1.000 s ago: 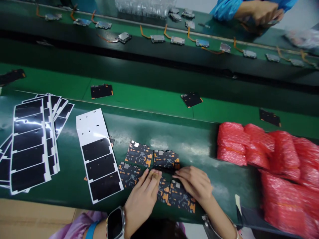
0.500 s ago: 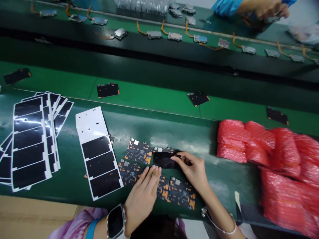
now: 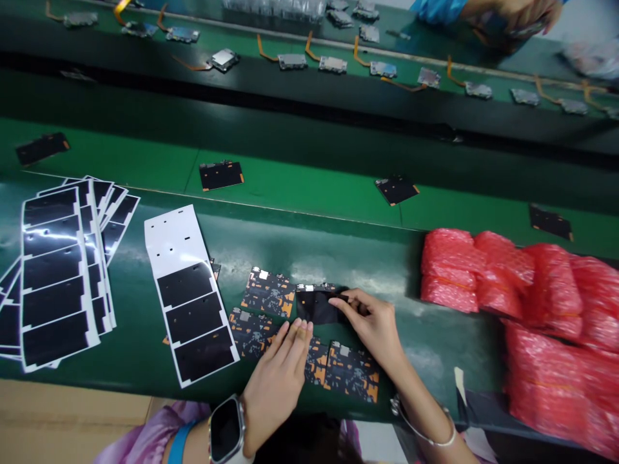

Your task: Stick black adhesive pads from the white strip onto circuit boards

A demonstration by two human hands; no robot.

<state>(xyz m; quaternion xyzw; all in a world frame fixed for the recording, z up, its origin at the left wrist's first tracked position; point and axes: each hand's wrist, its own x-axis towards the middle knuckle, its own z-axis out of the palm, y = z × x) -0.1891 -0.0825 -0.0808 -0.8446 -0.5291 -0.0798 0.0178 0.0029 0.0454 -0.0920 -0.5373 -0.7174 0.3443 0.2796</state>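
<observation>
Several black-and-orange circuit boards lie in two rows on the dark green bench in front of me. My left hand, with a smartwatch on its wrist, lies flat with fingers together on a lower-row board. My right hand pinches the right edge of a black film sticker that lies over the upper right board. A white backing sheet with three black stickers on it lies left of the boards.
A fanned stack of sticker sheets lies at far left. Red bubble-wrap packs pile up at right. Black-covered boards ride the green belt behind. Small parts sit on the far belt, where another person's hands work.
My right hand went from the lower boards up to the upper right board, which is now covered by a black sticker. The boards on the belt have shifted right.
</observation>
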